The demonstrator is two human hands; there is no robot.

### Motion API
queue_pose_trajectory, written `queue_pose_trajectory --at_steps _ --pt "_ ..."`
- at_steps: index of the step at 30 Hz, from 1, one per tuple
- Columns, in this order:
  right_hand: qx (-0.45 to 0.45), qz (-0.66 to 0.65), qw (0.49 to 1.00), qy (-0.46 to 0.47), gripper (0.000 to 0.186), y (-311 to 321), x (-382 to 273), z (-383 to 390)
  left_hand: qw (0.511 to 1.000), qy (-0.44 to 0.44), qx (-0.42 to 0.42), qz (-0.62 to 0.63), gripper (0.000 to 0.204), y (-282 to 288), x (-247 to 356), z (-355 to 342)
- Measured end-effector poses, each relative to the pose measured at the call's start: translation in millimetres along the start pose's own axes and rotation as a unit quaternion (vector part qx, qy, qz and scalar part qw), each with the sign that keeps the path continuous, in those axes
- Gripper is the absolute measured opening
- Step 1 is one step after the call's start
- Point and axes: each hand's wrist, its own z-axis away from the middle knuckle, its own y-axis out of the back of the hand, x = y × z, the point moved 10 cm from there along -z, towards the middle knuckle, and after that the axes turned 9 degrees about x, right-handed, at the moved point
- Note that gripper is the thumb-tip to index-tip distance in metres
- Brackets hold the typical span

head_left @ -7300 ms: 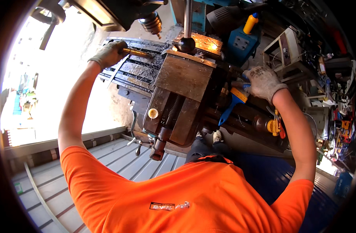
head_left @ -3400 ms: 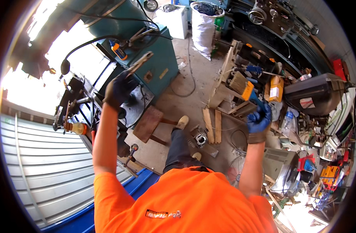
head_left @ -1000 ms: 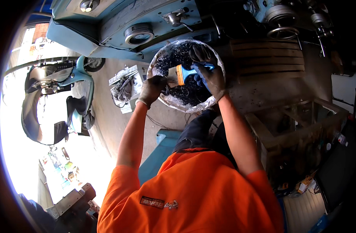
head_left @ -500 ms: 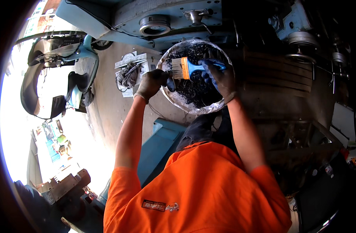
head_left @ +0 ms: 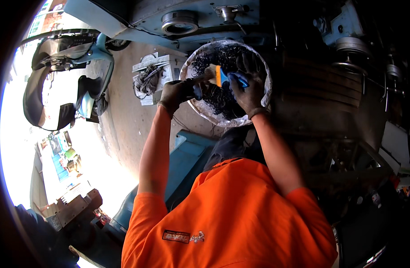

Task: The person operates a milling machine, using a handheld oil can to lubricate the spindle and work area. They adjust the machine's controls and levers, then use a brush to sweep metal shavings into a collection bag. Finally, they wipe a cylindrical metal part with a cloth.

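In my right hand (head_left: 249, 91) is a wide paintbrush (head_left: 219, 76) with a blue handle and an orange band; its bristles point left. My left hand (head_left: 174, 94) is closed close to the bristle tips, and what its fingers hold, if anything, is hidden. Both hands wear gloves with dark fingers. Below them stands a round tub with a pale, crumpled rim (head_left: 206, 117), holding dark, curly metal shavings (head_left: 227, 103).
A blue machine (head_left: 142, 15) with a round metal dial stands beyond the tub. To its left, a grey metal block (head_left: 169, 67) carries a bundled rag (head_left: 147, 80). A scooter (head_left: 104, 67) is parked at far left. Wooden slats (head_left: 321, 85) lie to the right.
The paintbrush has turned, its orange band now looking narrower and its bristles bent near my left hand. My right hand has shifted slightly left.
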Motion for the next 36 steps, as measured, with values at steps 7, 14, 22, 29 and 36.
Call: queue_pose_trajectory --at_steps 7,14,22,29,36 --pt "0.003 -0.121 0.992 -0.036 0.020 13 -28 -2 0.993 -0.093 -0.011 -0.071 0.020 -5 -5 -3" --pt "0.078 0.021 0.982 0.169 0.024 14 -19 -4 0.984 -0.122 -0.007 -0.130 0.028 1 -7 -3" --pt "-0.014 -0.090 0.992 -0.083 0.022 -4 23 11 0.970 -0.064 0.069 -0.225 0.028 2 7 2" --pt "0.000 -0.005 1.000 -0.018 0.029 1 -6 -7 0.977 0.157 0.119 0.078 0.028 -4 -9 12" --pt "-0.020 0.054 0.998 0.002 0.049 -10 21 -15 0.959 -0.059 0.056 -0.273 0.025 -10 36 3"
